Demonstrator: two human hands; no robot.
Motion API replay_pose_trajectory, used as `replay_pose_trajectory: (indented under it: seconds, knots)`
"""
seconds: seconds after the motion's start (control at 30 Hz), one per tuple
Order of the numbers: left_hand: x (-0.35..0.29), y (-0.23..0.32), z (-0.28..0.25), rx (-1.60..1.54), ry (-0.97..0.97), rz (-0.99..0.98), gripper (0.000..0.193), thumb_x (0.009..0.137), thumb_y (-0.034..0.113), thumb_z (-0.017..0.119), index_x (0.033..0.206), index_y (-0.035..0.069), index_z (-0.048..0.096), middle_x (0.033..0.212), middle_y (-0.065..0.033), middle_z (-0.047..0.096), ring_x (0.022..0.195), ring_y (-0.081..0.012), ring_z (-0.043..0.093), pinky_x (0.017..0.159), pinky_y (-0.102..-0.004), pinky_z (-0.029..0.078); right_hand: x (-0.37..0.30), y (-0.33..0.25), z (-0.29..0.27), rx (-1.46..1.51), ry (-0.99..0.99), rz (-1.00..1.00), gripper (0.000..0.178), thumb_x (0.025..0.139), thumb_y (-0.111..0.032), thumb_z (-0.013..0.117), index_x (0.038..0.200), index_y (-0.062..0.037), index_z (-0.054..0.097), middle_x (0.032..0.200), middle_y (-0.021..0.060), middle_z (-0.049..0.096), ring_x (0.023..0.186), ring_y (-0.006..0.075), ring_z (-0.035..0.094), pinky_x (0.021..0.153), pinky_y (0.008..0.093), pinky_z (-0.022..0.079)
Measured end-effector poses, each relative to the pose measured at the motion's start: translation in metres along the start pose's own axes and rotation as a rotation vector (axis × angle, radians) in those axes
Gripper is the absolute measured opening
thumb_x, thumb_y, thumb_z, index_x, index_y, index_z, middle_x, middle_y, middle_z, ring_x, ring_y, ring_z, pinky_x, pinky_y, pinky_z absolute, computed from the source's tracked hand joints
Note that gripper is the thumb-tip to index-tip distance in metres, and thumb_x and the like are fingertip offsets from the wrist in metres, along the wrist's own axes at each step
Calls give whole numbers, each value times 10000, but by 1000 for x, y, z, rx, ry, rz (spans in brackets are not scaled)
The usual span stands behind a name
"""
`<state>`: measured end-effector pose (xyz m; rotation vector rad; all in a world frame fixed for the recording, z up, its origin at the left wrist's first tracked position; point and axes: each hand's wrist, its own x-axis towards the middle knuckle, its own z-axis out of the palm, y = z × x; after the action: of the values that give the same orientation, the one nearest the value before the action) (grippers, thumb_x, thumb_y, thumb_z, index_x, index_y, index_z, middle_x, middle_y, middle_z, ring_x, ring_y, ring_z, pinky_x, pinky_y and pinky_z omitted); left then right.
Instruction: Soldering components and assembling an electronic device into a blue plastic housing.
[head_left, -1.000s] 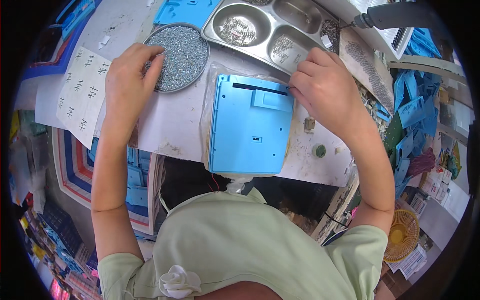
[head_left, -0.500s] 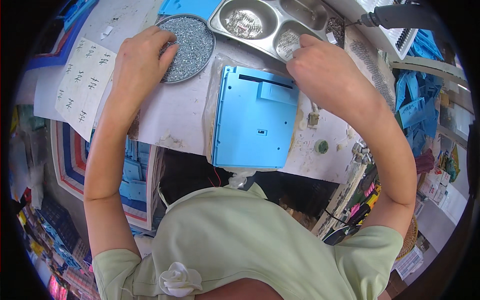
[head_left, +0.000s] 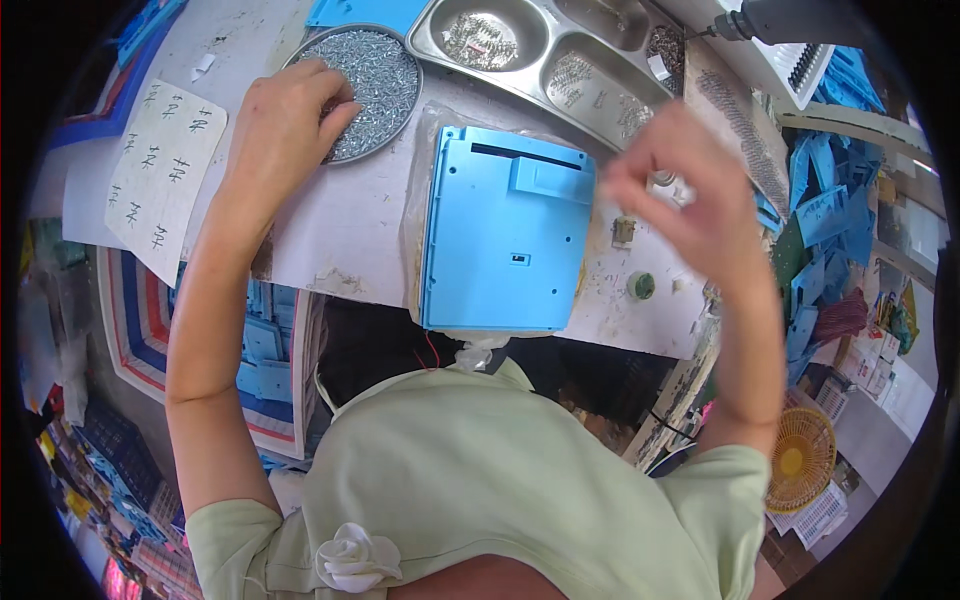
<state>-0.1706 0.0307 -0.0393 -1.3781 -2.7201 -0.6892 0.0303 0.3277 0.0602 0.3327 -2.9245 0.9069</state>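
Note:
A blue plastic housing (head_left: 508,232) lies flat on clear film on the white worktable (head_left: 330,230). My left hand (head_left: 285,120) rests with its fingers in a round metal dish of small screws (head_left: 375,82), fingertips dug into the pile. My right hand (head_left: 685,185) hovers blurred above the table to the right of the housing, fingers loosely curled; whether anything is pinched in it is unclear.
A steel compartment tray (head_left: 560,55) with screws and small parts stands behind the housing. A power screwdriver (head_left: 790,18) hangs at the top right. A white paper sheet (head_left: 165,175) lies at left. Blue plastic parts (head_left: 825,190) pile at the right, more (head_left: 265,350) under the table.
My right hand has lifted off the housing's top right corner, passed the steel tray, and swung out to the right. My left hand has stayed at the screw dish.

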Motion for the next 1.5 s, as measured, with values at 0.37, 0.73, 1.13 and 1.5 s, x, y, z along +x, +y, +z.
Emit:
replay_pose_trajectory:
  seconds: [0.37, 0.73, 1.13, 1.5]
  knots:
    - [4, 0, 4, -14, 124, 15, 133, 916, 164, 689, 946, 35, 679, 910, -126, 686, 825, -351, 670, 736, -424, 526, -68, -28, 75, 312, 448, 388, 136, 781, -18, 836, 865, 7, 732, 834, 100, 710, 769, 228, 640, 709, 327, 505]
    - [-11, 13, 3, -257, 180, -158, 130, 863, 122, 707, 963, 39, 699, 848, -60, 680, 719, -186, 611, 681, -301, 498, -65, -13, 99, 191, 475, 268, 152, 727, -62, 884, 833, -67, 774, 782, 32, 666, 802, 186, 545, 735, 329, 450]
    - [-40, 135, -2, -669, 15, 199, 159, 800, -24, 741, 941, 24, 686, 850, -60, 666, 678, -136, 546, 625, -270, 463, -82, -11, 102, 430, 491, 391, 242, 722, -72, 887, 950, -60, 805, 817, 35, 653, 791, 185, 553, 710, 322, 441]
    - [-77, 176, -20, -1584, -653, -489, 72, 989, -7, 637, 982, -34, 703, 934, -34, 694, 712, -49, 550, 604, -228, 449, -92, -65, 88, 515, 487, -64, 338, 692, -43, 913, 990, -44, 753, 904, 62, 669, 784, 258, 587, 695, 365, 491]
